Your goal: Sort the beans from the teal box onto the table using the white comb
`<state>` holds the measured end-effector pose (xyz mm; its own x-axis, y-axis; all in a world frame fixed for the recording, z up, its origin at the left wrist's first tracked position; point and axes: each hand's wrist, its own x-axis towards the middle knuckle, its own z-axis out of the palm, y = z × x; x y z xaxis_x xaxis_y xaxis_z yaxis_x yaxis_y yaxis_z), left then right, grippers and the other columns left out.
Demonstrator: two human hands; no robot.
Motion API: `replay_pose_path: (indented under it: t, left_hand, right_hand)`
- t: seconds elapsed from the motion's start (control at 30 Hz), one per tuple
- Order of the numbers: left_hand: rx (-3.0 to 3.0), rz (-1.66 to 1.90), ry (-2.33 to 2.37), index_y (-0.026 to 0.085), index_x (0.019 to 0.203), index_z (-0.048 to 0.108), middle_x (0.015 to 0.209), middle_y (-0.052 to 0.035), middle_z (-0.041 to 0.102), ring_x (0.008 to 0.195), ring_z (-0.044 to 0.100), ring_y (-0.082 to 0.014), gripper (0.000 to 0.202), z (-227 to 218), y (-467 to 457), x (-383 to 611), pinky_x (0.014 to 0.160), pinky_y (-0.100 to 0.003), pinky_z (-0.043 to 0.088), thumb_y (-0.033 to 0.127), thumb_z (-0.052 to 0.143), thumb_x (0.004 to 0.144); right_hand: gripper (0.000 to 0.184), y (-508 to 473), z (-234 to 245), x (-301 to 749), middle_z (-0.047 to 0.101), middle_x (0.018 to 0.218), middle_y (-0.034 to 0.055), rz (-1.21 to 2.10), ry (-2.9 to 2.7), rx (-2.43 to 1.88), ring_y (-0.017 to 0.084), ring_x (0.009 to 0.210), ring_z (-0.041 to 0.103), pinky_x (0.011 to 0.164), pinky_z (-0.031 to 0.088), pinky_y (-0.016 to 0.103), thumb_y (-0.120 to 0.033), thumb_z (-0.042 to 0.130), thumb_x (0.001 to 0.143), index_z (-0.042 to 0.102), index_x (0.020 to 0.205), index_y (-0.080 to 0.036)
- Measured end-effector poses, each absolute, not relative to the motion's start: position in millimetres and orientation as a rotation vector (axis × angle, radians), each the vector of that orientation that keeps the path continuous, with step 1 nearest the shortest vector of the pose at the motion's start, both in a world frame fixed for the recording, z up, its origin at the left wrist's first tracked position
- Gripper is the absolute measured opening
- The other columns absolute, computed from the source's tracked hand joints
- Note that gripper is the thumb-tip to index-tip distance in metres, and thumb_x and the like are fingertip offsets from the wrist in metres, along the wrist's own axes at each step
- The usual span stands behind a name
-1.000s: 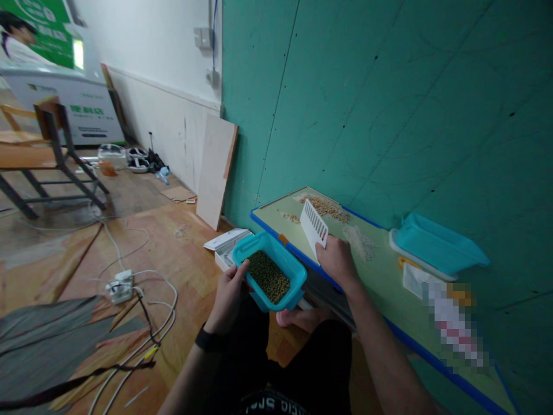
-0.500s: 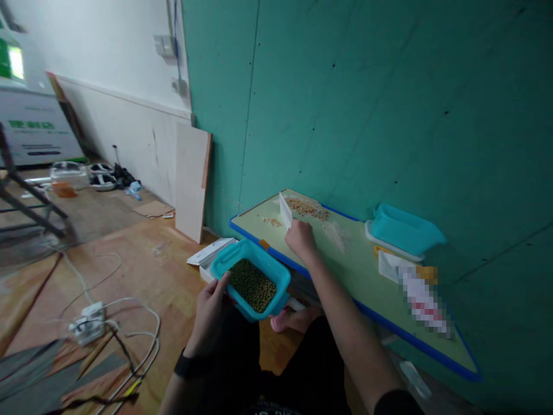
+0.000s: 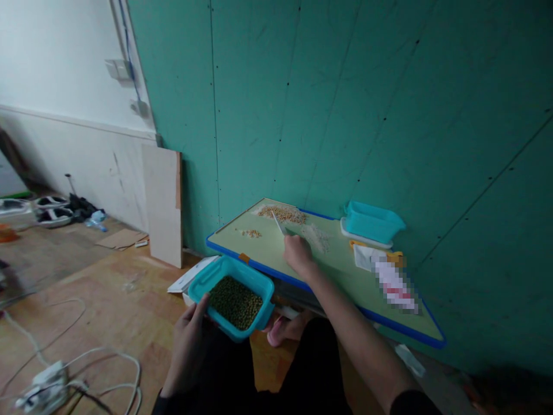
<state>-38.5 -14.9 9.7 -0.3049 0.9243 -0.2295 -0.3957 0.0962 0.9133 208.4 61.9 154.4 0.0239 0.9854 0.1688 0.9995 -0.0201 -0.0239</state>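
Note:
My left hand (image 3: pixel 186 337) grips the near left rim of a turquoise tub (image 3: pixel 232 297) full of green beans, held just off the front edge of a low green table (image 3: pixel 276 253) with a blue border. My right hand (image 3: pixel 298 254) is closed on a white slotted scraper (image 3: pixel 279 223), seen edge-on and standing on the tabletop. Beyond the scraper lies a heap of yellow beans (image 3: pixel 282 214). A smaller scatter of yellow beans (image 3: pixel 251 233) lies to its left, and a patch of white grains (image 3: pixel 317 236) lies to its right.
A second turquoise tub (image 3: pixel 371 222) sits upside down on a white lid at the table's back right, with papers (image 3: pixel 384 271) beside it. A teal wall (image 3: pixel 345 104) backs the table. A board (image 3: pixel 163 204) leans at left; cables and a power strip (image 3: pixel 47 383) lie on the wooden floor.
The view has swung to the right. My right hand has turned the scraper from face-on to edge-on and set it closer to the yellow bean heap. My left hand keeps holding the tub.

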Motion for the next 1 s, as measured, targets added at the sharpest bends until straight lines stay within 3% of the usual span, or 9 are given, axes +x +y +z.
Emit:
replay_pose_path:
  t: [0.13,0.37,0.53,0.7,1.0]
  left_hand:
    - [0.602,1.473,1.2,0.016,0.071,0.07,0.05,0.0039,0.053,0.047,0.052,-0.0154,0.054,10.0,-15.1,-36.8,0.047,-0.027,0.038,0.063,0.089,0.053]
    - [0.536,1.474,1.161,0.015,0.07,0.068,0.049,0.0059,0.05,0.043,0.046,-0.011,0.051,10.6,-18.1,-32.9,0.042,-0.024,0.034,0.059,0.09,0.054]
    - [0.549,1.504,1.126,0.016,0.078,0.071,0.057,0.0038,0.058,0.049,0.053,-0.0136,0.049,7.7,-17.9,-33.1,0.046,-0.025,0.04,0.056,0.09,0.057]
    - [0.579,1.503,1.149,0.018,0.072,0.069,0.051,0.0055,0.051,0.045,0.049,-0.0131,0.045,8.2,-19.5,-34.4,0.043,-0.025,0.037,0.056,0.089,0.059]
    - [0.542,1.478,1.181,0.016,0.064,0.063,0.049,0.0053,0.05,0.045,0.048,-0.0118,0.054,21.8,-23.9,-31.7,0.043,-0.024,0.036,0.059,0.093,0.049]
  right_hand:
    - [0.032,44.0,144.9,237.4,0.076,0.1,0.0243,-0.266,-2.084,-2.162,0.031,0.097,0.076,0.081,0.056,0.032,-0.003,0.048,0.087,0.075,0.103,-0.008]
    - [0.03,30.9,147.0,275.1,0.077,0.098,0.0222,-0.3,-1.905,-2.263,0.028,0.097,0.076,0.081,0.053,0.028,-0.008,0.047,0.091,0.075,0.101,-0.009]
    - [0.032,49.5,157.5,293.2,0.077,0.109,0.02,-0.307,-1.743,-2.259,0.026,0.103,0.075,0.081,0.051,0.026,-0.013,0.049,0.093,0.074,0.113,-0.011]
    - [0.034,64.6,155.9,299.7,0.077,0.111,0.0208,-0.27,-1.777,-2.287,0.026,0.107,0.073,0.085,0.05,0.025,-0.013,0.051,0.093,0.074,0.117,-0.01]
    - [0.032,64.5,157.1,300.9,0.076,0.112,0.0198,-0.275,-1.828,-2.284,0.026,0.106,0.073,0.086,0.051,0.027,-0.018,0.053,0.092,0.075,0.114,-0.012]
